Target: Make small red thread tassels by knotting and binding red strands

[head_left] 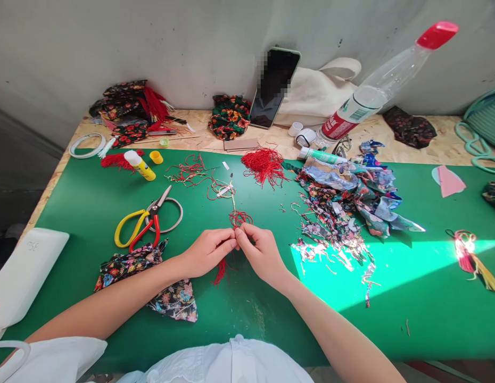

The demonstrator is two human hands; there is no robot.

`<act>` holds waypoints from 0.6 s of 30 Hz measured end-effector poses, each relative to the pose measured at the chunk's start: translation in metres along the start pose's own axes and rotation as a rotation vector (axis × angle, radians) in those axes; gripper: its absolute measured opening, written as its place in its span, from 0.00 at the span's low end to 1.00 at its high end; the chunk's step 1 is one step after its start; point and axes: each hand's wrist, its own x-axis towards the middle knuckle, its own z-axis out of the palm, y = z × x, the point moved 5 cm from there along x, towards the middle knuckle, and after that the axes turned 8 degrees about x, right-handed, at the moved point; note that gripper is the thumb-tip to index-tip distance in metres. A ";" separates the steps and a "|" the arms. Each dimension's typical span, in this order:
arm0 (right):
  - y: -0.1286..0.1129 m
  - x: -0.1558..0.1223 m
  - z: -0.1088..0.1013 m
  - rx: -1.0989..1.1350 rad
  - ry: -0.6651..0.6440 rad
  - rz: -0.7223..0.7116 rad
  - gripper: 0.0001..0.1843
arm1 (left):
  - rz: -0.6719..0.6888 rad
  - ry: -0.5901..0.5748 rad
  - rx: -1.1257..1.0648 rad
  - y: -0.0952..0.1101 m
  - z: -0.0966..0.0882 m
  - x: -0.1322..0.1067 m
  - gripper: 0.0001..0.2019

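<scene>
Both hands meet over the middle of the green mat, fingertips pinched together on a red tassel (220,272). My left hand (211,250) is closed, with the tassel's loose threads hanging below it. Against it, my right hand (260,249) is closed too, thumb and forefinger pinching the red threads at the top. Looped red threads (241,218) and a pale cord (233,202) stick out beyond the fingers. The exact grip point is hidden by the fingers. Floral fabric (175,300) lies partly under my left forearm.
Yellow-and-red scissors (146,219) lie left, across a ring. Behind are a glue stick (139,165), a red thread pile (264,166) and a leaning phone (274,88). Fabric scraps (343,197) heap at right, near a tall plastic bottle (359,109). A white device (26,276) sits far left.
</scene>
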 end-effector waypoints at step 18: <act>-0.007 0.004 -0.016 -0.294 0.090 -0.249 0.11 | 0.197 0.127 -0.117 -0.002 -0.005 -0.008 0.13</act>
